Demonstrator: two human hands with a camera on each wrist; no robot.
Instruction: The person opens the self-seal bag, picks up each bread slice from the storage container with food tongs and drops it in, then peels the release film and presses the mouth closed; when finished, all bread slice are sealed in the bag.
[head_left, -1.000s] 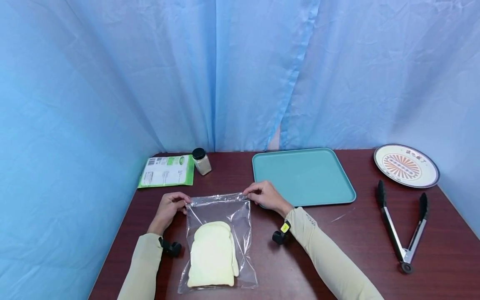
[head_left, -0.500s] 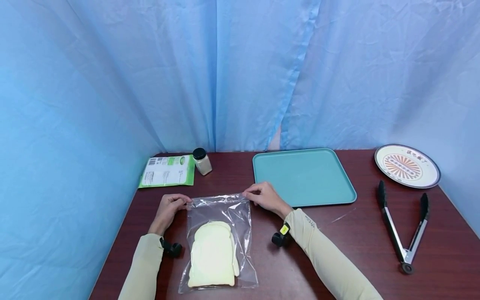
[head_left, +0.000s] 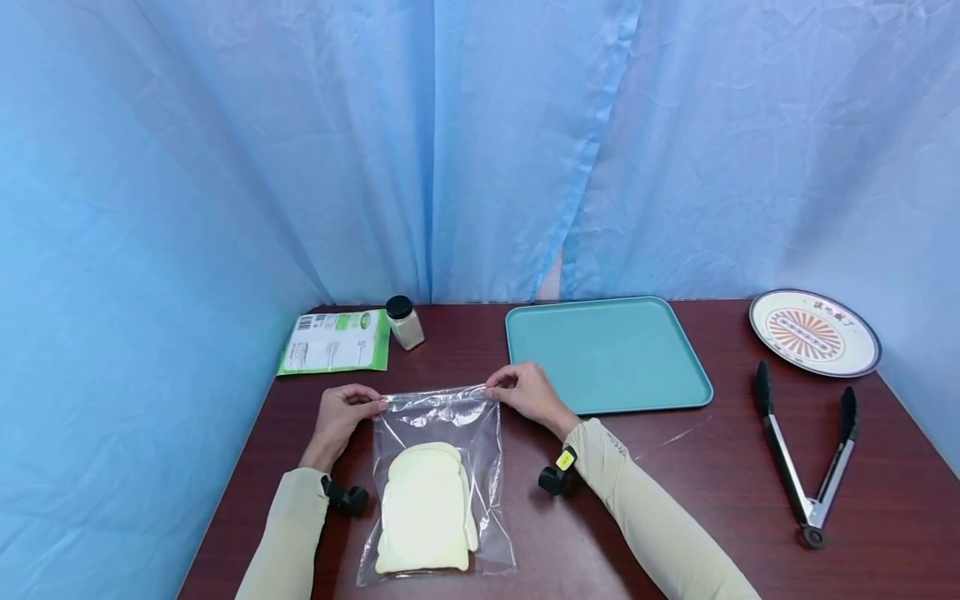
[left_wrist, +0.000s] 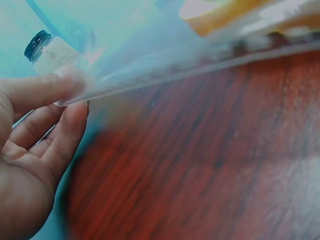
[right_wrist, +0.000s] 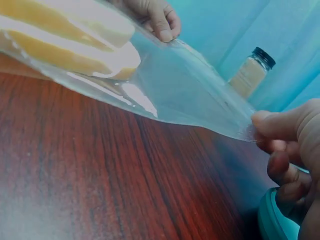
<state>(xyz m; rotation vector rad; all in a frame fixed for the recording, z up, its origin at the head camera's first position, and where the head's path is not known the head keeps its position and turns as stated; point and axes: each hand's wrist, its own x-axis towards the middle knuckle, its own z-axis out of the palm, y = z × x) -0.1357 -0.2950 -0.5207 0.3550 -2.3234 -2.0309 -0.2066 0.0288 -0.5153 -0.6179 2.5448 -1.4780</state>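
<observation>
A clear plastic bag [head_left: 489,483] lies on the dark red table with slices of bread [head_left: 423,512] inside, one overlapping the other. My left hand [head_left: 339,421] pinches the bag's far left corner between thumb and finger. At the opposite top corner, my right hand [head_left: 531,394] pinches the film the same way. Between them the bag's top edge is drawn straight. In the right wrist view the bread [right_wrist: 75,40] shows two thick slices through the film, and the right thumb [right_wrist: 280,124] presses on the corner. The left wrist view has the left thumb [left_wrist: 45,90] over the film.
A teal tray [head_left: 607,358] lies just beyond the right hand. Behind the left hand are a green and white packet [head_left: 333,342] and a black-lidded jar [head_left: 405,323]. Spread tongs [head_left: 808,500] and a patterned plate [head_left: 855,354] are at the right. Blue curtains [head_left: 480,150] enclose the table.
The left thumb and fingers have shifted slightly inward along the bag's top edge. The right hand stays at its corner, and the bag and bread keep their place.
</observation>
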